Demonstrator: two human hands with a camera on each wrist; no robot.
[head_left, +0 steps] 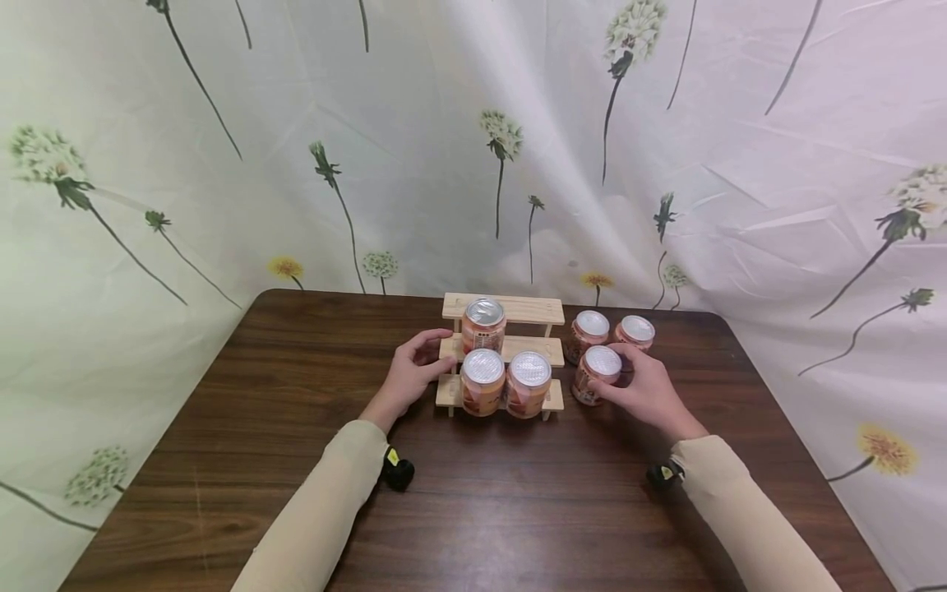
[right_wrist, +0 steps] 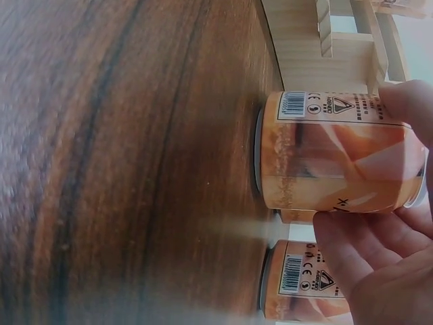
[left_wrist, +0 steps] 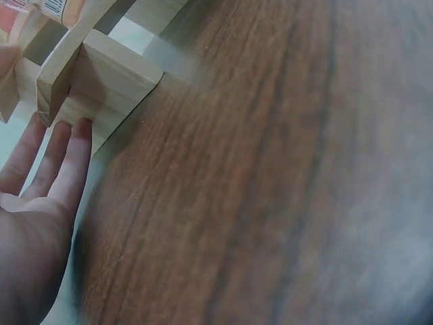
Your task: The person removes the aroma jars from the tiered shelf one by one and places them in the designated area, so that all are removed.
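Observation:
My right hand [head_left: 645, 388] grips a small orange-and-pink can [head_left: 598, 372] with a silver lid, thumb on one side and fingers on the other. In the right wrist view, the can's [right_wrist: 338, 152] base is right at the tabletop, beside the wooden rack [right_wrist: 298, 54]. My left hand [head_left: 410, 370] is at the left end of the three-tier rack [head_left: 503, 308]; in the left wrist view its straight fingertips [left_wrist: 84, 128] meet the rack's side. One can [head_left: 484, 329] stands on the middle tier, at left. Two more, a left can [head_left: 482, 390] and a right can [head_left: 528, 393], stand on the lowest tier.
Two other cans, one nearer the rack [head_left: 589, 329] and one farther right [head_left: 635, 330], stand on the table behind the gripped can. The dark wooden table [head_left: 481, 518] ends at a flower-print cloth [head_left: 429, 164] hanging behind it.

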